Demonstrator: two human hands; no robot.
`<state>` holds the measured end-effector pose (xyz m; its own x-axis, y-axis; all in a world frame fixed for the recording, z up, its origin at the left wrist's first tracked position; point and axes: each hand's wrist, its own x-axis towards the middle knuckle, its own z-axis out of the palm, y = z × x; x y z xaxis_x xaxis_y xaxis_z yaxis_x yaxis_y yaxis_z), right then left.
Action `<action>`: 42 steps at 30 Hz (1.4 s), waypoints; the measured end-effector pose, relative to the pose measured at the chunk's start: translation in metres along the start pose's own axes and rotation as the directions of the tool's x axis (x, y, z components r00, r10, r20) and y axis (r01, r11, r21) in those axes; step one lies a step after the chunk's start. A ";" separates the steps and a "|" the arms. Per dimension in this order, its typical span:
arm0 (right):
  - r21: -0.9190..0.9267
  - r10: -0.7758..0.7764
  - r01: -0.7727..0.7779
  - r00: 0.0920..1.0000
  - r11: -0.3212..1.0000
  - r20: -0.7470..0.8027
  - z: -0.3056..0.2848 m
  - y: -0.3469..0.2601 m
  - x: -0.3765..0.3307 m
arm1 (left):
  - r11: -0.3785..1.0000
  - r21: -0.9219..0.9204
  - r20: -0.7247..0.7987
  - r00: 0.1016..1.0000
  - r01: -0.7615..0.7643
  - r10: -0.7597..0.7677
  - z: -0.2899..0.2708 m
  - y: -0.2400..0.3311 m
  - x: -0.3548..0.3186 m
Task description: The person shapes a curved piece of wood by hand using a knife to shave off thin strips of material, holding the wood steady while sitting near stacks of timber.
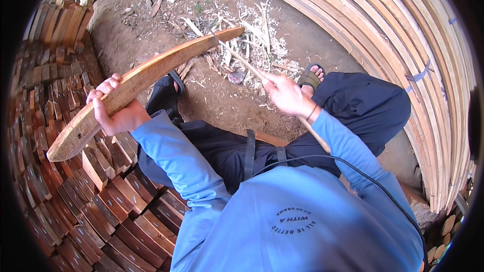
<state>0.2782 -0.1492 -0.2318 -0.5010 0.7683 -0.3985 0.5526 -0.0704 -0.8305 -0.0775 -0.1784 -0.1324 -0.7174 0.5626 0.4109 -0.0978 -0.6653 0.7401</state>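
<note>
Head view: left hand (123,116) grips curved plank (151,72); right hand (288,94) grips long-handled tool (241,60) at plank's far end. Shavings (276,53) beyond hands suggest carving underway; remainder unclear.

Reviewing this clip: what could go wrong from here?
The long-handled tool might slip on the curved wooden piece, which the bare left hand grips.

The black cable appears close to the tool's rear end, so it could snag as the right hand moves.

The open-toed sandal leaves toes exposed if the tool or wood drops.
</note>
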 end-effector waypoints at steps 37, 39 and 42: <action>0.031 0.004 -0.004 1.000 0.999 0.016 0.013 -0.009 0.004 | 0.998 0.023 -0.039 0.998 -0.051 0.052 -0.018 0.006 -0.007; 0.001 0.010 -0.010 0.998 1.000 -0.058 0.022 0.002 0.015 | 0.999 0.022 -0.037 0.998 -0.047 0.048 -0.017 0.005 -0.009; 0.003 0.264 -0.266 0.956 0.964 0.127 0.003 0.000 0.032 | 0.999 0.028 -0.053 0.997 -0.047 0.048 -0.016 0.004 -0.009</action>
<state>0.2605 -0.1265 -0.2451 -0.4177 0.6355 -0.6493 0.6639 -0.2744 -0.6957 -0.0823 -0.1944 -0.1416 -0.7570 0.5029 0.4171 -0.0447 -0.6768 0.7348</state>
